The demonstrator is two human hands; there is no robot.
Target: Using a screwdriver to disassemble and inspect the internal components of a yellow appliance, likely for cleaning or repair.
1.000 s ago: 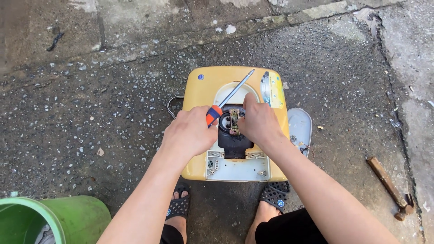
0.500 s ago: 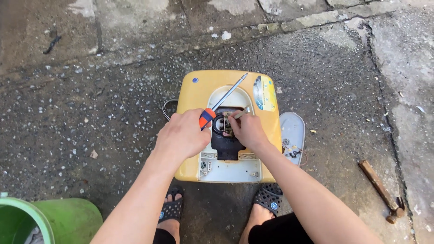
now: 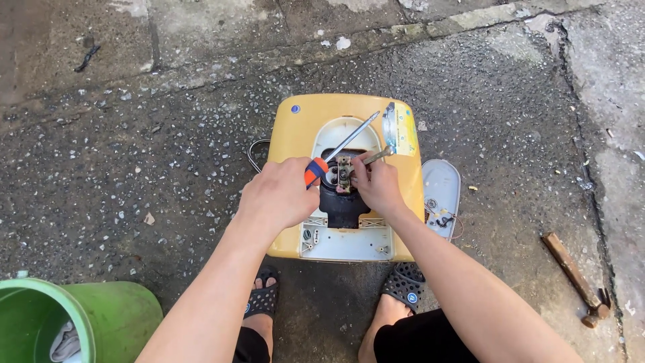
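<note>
A yellow appliance housing (image 3: 299, 128) lies on the concrete ground between my feet, its white inner panel and black round part (image 3: 342, 205) exposed. My left hand (image 3: 279, 195) grips a screwdriver with an orange and blue handle (image 3: 314, 171); its metal shaft (image 3: 353, 138) points up and to the right, over the opening. My right hand (image 3: 377, 185) pinches a small metal part (image 3: 344, 171) at the black opening, and a thin metal piece sticks out of its fingers to the upper right.
A white oval cover (image 3: 440, 185) with small screws and wires lies right of the housing. A hammer with a wooden handle (image 3: 571, 272) lies further right. A green bucket (image 3: 101, 312) stands at the lower left. My feet in black sandals (image 3: 403, 286) rest below the housing.
The view has shifted slightly. Both hands have stayed at the black opening, with the screwdriver held in the same slant.
</note>
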